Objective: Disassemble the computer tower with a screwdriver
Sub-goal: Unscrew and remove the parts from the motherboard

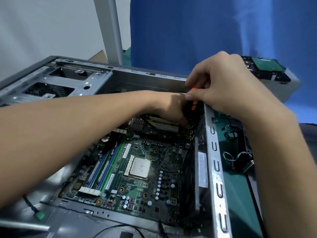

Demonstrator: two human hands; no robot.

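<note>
Lying on its side with the cover panel off, the computer tower [214, 169] fills most of the head view. At far left, a white wall [42, 23] stands behind the case. The bare metal drive cage [56, 83] occupies the upper-left corner of the case. At lower left, a black lead ends in a small green connector [40, 215] on the case floor.

The green motherboard [137, 186] lies flat inside the case. It carries blue and green memory slots [103, 169] on its left, and the exposed processor [140, 166] sits beside them. The printing along the near edge of the board reads "Dual DDR3 1600". Smaller labels are too blurred to read. A grey post [111, 28] rises behind the case.

The left hand [169, 105] reaches across the board, fingers pointing down beside the screwdriver [194, 104]. Whether it grips anything cannot be told. The right hand [223, 83] is curled round the top of the black-and-orange handle and hides the far-right corner of the case. The tip is not visible.

A sticker [202, 169] on the inner right wall is illegible. To the right, loose cables [236, 158] lie on the green desk [240, 194]. A hard drive [265, 66] sits further back. A blue curtain [188, 31] closes the background.
</note>
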